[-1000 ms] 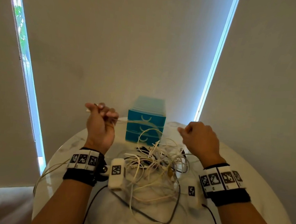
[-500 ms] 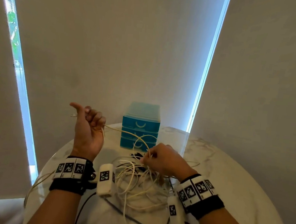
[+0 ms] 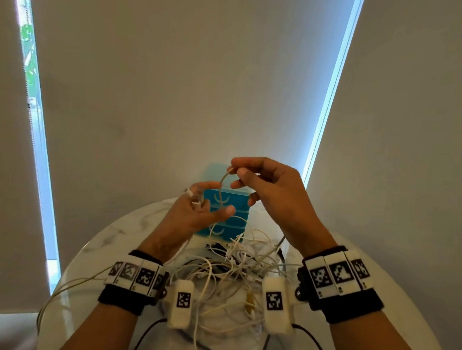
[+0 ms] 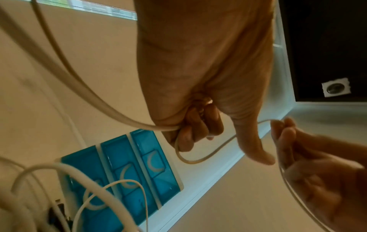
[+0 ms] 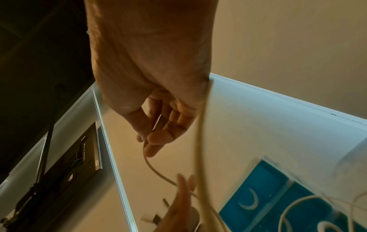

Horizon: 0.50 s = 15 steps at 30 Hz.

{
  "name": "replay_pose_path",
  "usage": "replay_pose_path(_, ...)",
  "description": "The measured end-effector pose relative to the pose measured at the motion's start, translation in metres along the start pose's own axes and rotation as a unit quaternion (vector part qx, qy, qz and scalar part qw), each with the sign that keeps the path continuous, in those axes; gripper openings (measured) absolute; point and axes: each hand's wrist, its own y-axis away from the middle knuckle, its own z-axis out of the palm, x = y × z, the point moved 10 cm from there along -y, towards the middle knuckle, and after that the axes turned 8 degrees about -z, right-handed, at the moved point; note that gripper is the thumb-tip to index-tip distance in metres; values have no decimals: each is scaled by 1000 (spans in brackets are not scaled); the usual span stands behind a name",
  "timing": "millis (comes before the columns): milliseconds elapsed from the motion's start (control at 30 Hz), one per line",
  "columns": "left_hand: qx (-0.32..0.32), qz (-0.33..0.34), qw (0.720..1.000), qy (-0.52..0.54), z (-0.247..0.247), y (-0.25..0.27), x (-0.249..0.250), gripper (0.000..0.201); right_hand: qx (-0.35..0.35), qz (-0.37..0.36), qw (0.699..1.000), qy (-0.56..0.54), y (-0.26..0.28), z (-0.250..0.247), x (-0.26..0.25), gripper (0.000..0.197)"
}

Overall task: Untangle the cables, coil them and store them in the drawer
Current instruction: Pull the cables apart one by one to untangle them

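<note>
Round white marble table (image 3: 397, 309) before drawn blinds. A beige cable (image 3: 222, 186) arcs above the table's far edge, pinched at its top between the right hand's (image 3: 275, 196) thumb and forefinger, its lower run clasped in the curled fingers of the left hand (image 3: 192, 213); one end trails off the left edge. Below, a tangle of white cables (image 3: 231, 276) lies mid-table. A blue drawer unit (image 3: 224, 222), drawers closed, stands at the far edge.
</note>
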Motion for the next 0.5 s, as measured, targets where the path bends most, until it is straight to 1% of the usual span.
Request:
replay_pose_path(67, -20, 10, 998, -55, 16, 4, 4, 49, -31, 12, 999, -30, 6, 11, 4, 23)
replay_pose_path(100, -27, 18, 996, -80, 23, 5, 5, 38, -46, 18, 998, -43, 9, 17, 5, 24)
replay_pose_path(167, -35, 6, 988, -147, 36, 9, 5, 12, -61, 28, 997, -49, 10, 24, 9, 24)
replay_pose_path(200, -50, -8, 984, -171, 41, 13, 5, 10, -60, 33, 997, -45, 9, 24, 12, 24)
replay_pose_path(233, -85, -23, 978, -187, 46, 16, 0, 19, -54, 35, 997, -37, 7, 21, 15, 24)
replay_pose_path(267, -119, -38, 976, -179, 49, 21, -4, 26, -42, 32, 998, -23, 3, 17, 17, 23)
replay_pose_path(333, -190, -54, 967, -160, 53, 26, -10, 34, -18, 21, 999, 21, -4, 4, 21, 23)
replay_pose_path(400, -225, -57, 949, -215, 57, 32, -10, 27, -18, 24, 998, 61, -9, -3, 25, 22)
replay_pose_path(433, -245, -63, 935, -247, 63, 33, -14, 25, -32, 29, 996, 73, -10, -2, 28, 22)
replay_pose_path(500, -274, -81, 919, -272, 77, 35, -21, 26, -70, 38, 992, 100, -10, 5, 31, 21)
